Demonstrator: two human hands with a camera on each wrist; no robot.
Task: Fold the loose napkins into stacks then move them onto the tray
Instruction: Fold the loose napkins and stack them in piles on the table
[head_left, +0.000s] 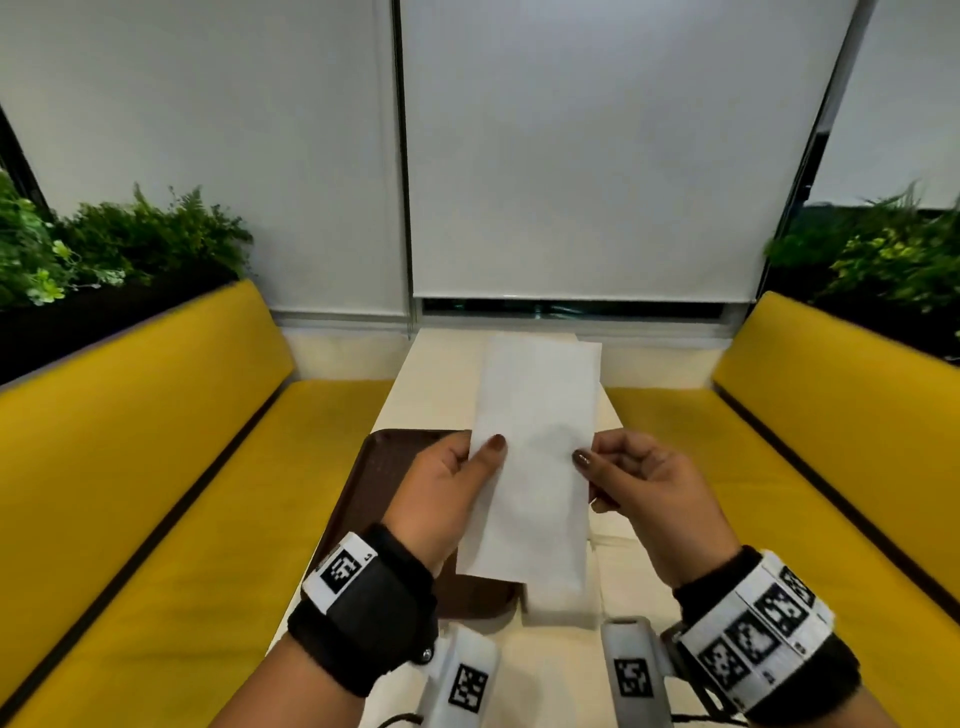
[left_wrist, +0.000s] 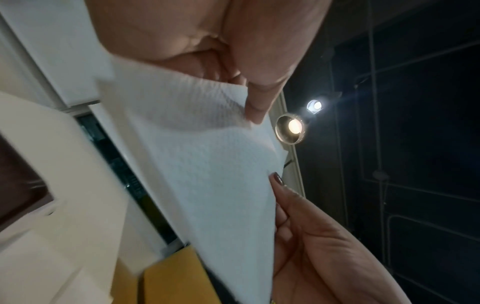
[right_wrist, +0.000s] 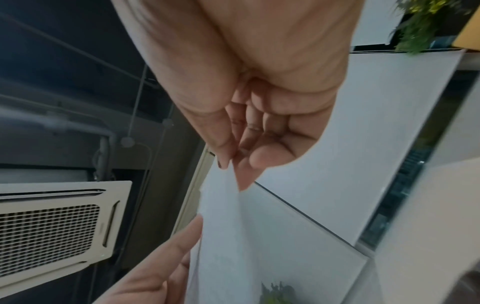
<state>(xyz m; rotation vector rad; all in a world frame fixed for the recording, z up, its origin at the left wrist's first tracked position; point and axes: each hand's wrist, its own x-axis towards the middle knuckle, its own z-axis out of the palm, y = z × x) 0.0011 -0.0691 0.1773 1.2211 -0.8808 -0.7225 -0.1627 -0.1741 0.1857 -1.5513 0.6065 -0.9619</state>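
I hold one long white napkin (head_left: 535, 457) upright in the air above the table. My left hand (head_left: 457, 483) pinches its left edge between thumb and fingers. My right hand (head_left: 623, 478) pinches the right edge at the same height. The left wrist view shows the napkin (left_wrist: 207, 164) under my left thumb, with the right hand (left_wrist: 311, 246) on its far edge. In the right wrist view my right hand (right_wrist: 233, 164) nips the napkin (right_wrist: 233, 236) edge. A brown tray (head_left: 384, 467) lies on the table beneath my left hand, partly hidden. More white napkins (head_left: 613, 571) lie on the table under the held one.
The narrow cream table (head_left: 441, 374) runs away from me between two yellow benches (head_left: 156, 467) (head_left: 805, 441). Planters with greenery (head_left: 130, 244) stand behind both backrests. White blinds (head_left: 571, 156) cover the window at the table's far end.
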